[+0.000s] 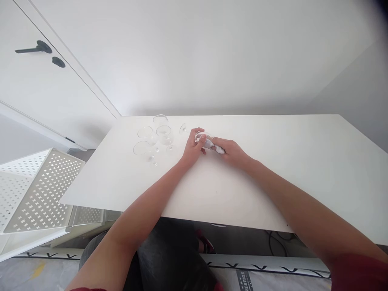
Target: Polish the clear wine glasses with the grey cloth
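Observation:
Over the middle of the white table, my left hand is closed around a clear drinking glass, which is tilted on its side. My right hand grips a bunched white cloth against the right end of the glass. Fingers hide much of both things. To the left of my hands stand several clear stemmed glasses, grouped close together. Between them and my left hand shows a thin clear glass foot; I cannot tell which glass it belongs to.
A white wall rises behind the table. At the left are a door with a black handle and a white perforated metal unit beside the table's corner. Dark cables lie under the front edge.

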A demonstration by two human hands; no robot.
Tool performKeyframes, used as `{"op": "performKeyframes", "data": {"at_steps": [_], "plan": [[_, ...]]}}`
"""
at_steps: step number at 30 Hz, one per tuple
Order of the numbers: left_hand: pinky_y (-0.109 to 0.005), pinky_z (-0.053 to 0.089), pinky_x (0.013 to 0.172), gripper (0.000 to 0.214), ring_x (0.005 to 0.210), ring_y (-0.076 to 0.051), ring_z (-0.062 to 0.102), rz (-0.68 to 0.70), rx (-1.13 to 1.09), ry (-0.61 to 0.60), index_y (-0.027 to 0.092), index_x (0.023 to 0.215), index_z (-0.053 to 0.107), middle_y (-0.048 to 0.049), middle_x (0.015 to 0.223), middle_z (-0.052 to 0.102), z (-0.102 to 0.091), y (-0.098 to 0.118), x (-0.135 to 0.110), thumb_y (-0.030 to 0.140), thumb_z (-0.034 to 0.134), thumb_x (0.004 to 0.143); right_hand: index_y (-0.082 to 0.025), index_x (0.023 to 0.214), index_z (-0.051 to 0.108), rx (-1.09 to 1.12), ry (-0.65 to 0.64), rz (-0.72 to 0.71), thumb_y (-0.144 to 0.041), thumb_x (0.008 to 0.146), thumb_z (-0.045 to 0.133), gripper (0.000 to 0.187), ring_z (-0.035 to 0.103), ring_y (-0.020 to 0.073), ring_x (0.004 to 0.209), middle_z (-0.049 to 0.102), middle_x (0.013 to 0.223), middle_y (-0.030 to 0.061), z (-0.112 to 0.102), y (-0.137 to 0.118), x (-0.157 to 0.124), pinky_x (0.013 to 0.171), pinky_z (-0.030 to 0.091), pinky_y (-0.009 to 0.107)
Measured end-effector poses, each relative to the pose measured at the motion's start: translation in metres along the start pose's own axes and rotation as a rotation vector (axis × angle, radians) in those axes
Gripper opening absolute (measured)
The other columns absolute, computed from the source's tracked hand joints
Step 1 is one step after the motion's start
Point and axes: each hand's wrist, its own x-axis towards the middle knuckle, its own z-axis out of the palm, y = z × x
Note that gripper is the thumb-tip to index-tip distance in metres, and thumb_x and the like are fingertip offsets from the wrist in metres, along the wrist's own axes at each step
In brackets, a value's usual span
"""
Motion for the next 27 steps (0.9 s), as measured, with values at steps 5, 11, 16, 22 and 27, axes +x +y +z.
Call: {"op": "performKeyframes", "data": {"at_steps": [5,11,16,22,27], "plan": [[-0.021,0.049,0.053,0.05,0.067,-0.009,0.062,0.013,-0.005,0.017,0.028,0.126,0.045,0.0032,0.089,0.061,0.0,0.001,-0.002,0.068,0.062,0.102,-0.028,0.148,0.06,-0.373,0.032,-0.075,-0.022,0.102,0.049,0.048,0.064,0.027,0.104,0.073,0.141,0.0091,0.008,-0.007,-0.002,0.067,0.045,0.033],[-0.024,0.055,0.06,0.05,0.072,-0.011,0.062,0.047,0.006,0.001,0.027,0.124,0.045,0.0017,0.091,0.061,0.001,0.007,-0.004,0.069,0.061,0.102,-0.028,0.126,0.064,0.561,-0.021,0.181,-0.057,0.108,0.055,0.036,0.05,0.0165,0.062,0.07,0.089,0.0025,0.02,-0.021,-0.002,0.067,0.052,0.036],[-0.024,0.057,0.062,0.051,0.081,-0.013,0.066,0.117,0.059,-0.012,0.029,0.128,0.044,-0.002,0.103,0.063,0.0,0.006,-0.002,0.07,0.059,0.102,-0.025,0.112,0.068,1.007,-0.017,0.299,-0.068,0.098,0.068,0.046,0.037,0.012,0.055,0.065,0.082,0.001,0.018,-0.023,-0.003,0.061,0.049,0.034],[-0.023,0.058,0.059,0.055,0.079,-0.011,0.063,0.104,0.127,-0.015,0.029,0.13,0.048,-0.0047,0.117,0.062,0.0,0.002,-0.004,0.068,0.069,0.097,-0.025,0.107,0.079,0.236,0.079,-0.006,-0.038,0.101,0.063,0.021,0.068,0.024,0.09,0.079,0.105,0.0067,0.002,-0.002,-0.005,0.082,0.054,0.039],[-0.024,0.061,0.06,0.056,0.077,-0.01,0.062,0.067,0.074,0.04,0.028,0.128,0.049,-0.0021,0.109,0.059,0.0,0.003,-0.002,0.067,0.073,0.095,-0.03,0.129,0.078,-0.109,0.096,-0.093,-0.023,0.093,0.061,0.04,0.068,0.0285,0.106,0.077,0.138,0.008,-0.003,0.001,-0.002,0.076,0.052,0.036]]}}
